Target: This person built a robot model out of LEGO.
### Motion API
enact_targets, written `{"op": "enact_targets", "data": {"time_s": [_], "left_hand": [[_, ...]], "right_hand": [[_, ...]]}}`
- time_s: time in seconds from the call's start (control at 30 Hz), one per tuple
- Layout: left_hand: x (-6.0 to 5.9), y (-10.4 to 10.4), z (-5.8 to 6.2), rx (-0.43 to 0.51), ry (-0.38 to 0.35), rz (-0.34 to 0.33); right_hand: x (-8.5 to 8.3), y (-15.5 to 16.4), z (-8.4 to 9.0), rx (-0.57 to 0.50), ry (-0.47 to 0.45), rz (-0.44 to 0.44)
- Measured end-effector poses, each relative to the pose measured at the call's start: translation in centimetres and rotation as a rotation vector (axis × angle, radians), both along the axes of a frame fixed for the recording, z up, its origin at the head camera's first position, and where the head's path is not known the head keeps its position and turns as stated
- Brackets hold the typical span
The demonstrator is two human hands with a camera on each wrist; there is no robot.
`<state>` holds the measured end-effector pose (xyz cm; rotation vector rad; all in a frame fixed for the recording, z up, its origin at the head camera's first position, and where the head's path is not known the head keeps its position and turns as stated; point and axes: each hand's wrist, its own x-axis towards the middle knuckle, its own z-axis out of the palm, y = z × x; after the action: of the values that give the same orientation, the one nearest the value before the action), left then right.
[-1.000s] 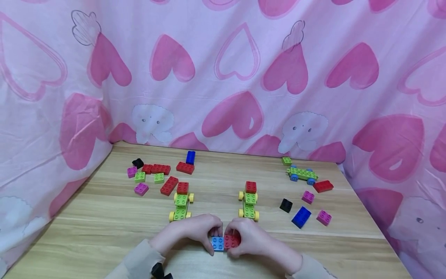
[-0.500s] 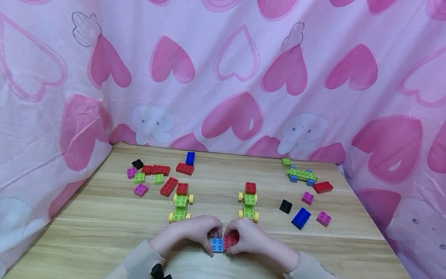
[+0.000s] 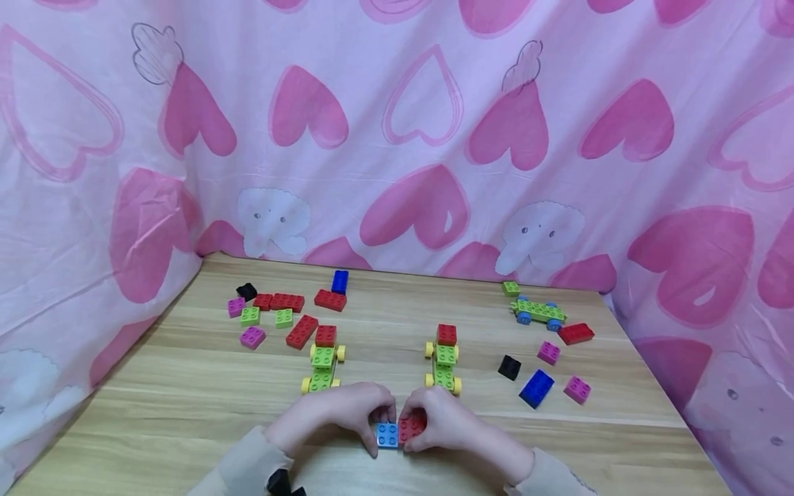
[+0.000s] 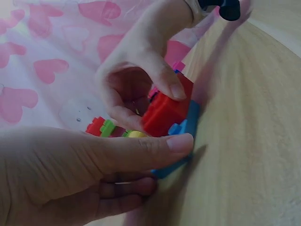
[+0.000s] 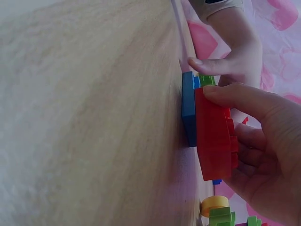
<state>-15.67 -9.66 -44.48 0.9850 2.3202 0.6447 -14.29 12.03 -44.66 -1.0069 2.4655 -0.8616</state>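
Observation:
On the wooden table, near its front edge, both hands meet over a small stack. My left hand pinches a flat blue plate that lies on the wood. My right hand grips a red brick which sits on the right part of that plate. In the left wrist view the left thumb runs along the blue plate under the red brick. The right wrist view shows the red brick pressed flat against the blue plate, with the right thumb on the brick's edge.
Two green cars with yellow wheels and red tops stand just behind the hands. Loose red, green, magenta and black bricks lie back left. A blue-wheeled green car and a blue brick sit right. Pink heart cloth surrounds the table.

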Motion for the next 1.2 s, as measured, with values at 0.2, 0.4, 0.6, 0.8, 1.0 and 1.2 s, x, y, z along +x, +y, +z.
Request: {"op": "enact_targets", "data": {"time_s": [0.2,0.4,0.6,0.8,1.0,1.2], "left_hand": [[0.3,-0.6,1.3,0.022,-0.062,0.062],[0.0,-1.5,3.8,0.095,0.061,0.099],[-0.4,-3.1,6.0,0.17,0.25,0.113],[-0.6,-5.0,7.7,0.243,0.482,0.232],[-1.4,-6.9,8.0,0.332,0.657,0.408],[-2.7,-8.7,7.3,0.356,0.727,0.505]], "right_hand": [[0.1,0.0,-0.1,-0.008,0.039,0.003],[0.2,0.0,-0.3,-0.003,0.059,0.004],[0.2,0.0,-0.5,-0.002,0.061,0.001],[0.2,0.0,-0.5,0.003,0.059,-0.003],[0.3,0.1,-0.5,0.003,0.062,-0.002],[0.2,0.1,-0.6,0.0,0.053,0.0]]}}
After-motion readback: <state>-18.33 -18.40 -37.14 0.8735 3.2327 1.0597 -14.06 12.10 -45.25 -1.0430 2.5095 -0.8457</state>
